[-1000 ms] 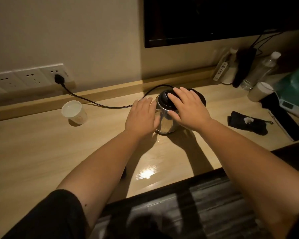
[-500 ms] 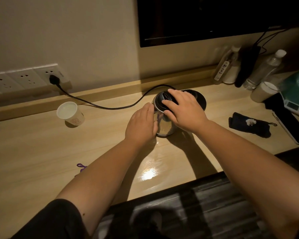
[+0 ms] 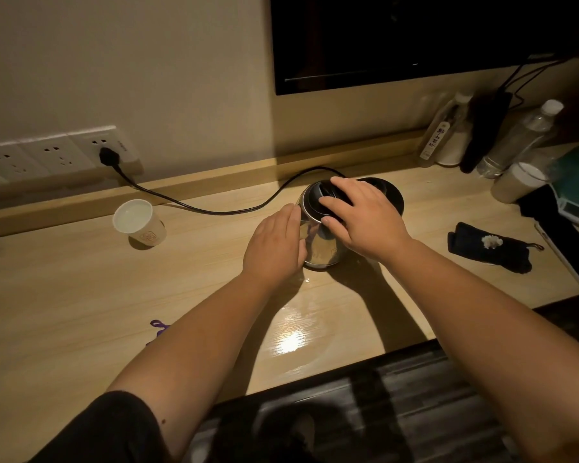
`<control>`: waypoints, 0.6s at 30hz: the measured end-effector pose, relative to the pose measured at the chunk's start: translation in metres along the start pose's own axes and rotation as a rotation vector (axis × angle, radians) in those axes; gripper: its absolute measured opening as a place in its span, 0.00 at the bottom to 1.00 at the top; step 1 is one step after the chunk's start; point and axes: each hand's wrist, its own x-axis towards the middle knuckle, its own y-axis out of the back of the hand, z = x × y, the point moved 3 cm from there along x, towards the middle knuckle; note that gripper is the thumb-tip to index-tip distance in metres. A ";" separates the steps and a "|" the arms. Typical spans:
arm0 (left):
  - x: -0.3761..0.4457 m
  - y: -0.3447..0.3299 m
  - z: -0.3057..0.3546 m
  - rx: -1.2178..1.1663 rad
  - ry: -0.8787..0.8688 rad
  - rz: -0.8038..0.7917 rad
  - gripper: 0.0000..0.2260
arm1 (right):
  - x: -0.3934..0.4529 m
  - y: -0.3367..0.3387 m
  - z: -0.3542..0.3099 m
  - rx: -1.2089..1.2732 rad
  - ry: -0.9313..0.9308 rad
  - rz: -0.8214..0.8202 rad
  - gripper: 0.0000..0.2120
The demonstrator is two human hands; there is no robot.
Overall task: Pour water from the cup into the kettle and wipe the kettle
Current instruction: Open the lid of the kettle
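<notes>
Head view shows your left hand [image 3: 274, 243] flat, fingers straight, against the shiny steel kettle [image 3: 321, 242]. Your right hand [image 3: 361, 217] rests relaxed on its round black lid [image 3: 316, 203]; the white paper cup [image 3: 139, 222] stands well apart.

Both my bare forearms reach forward, my left hand [image 3: 276, 243] flat-fingered and upright, my right hand [image 3: 361, 218] spread palm-down.

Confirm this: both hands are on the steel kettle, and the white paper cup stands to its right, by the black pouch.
Wrong on one point. In the head view the white paper cup stands left of the steel kettle, near the wall sockets. Left hand and right hand are on it.
</notes>
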 end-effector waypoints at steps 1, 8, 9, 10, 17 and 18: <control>0.000 0.000 0.000 -0.006 0.002 0.001 0.25 | 0.000 0.000 0.000 0.010 -0.009 0.003 0.19; 0.001 -0.002 -0.001 -0.010 -0.002 -0.023 0.26 | -0.001 0.005 0.006 0.148 -0.121 0.004 0.21; 0.002 -0.002 0.000 -0.010 0.000 -0.024 0.26 | -0.001 0.006 0.007 0.180 -0.151 0.012 0.21; 0.003 -0.002 0.001 -0.011 0.002 -0.024 0.26 | -0.002 0.007 0.007 0.207 -0.173 0.020 0.21; 0.007 -0.002 0.008 0.007 -0.023 -0.030 0.27 | -0.009 0.012 0.018 0.392 -0.307 0.070 0.21; 0.007 -0.002 0.008 0.009 -0.023 -0.036 0.27 | -0.010 0.013 0.021 0.442 -0.338 0.096 0.22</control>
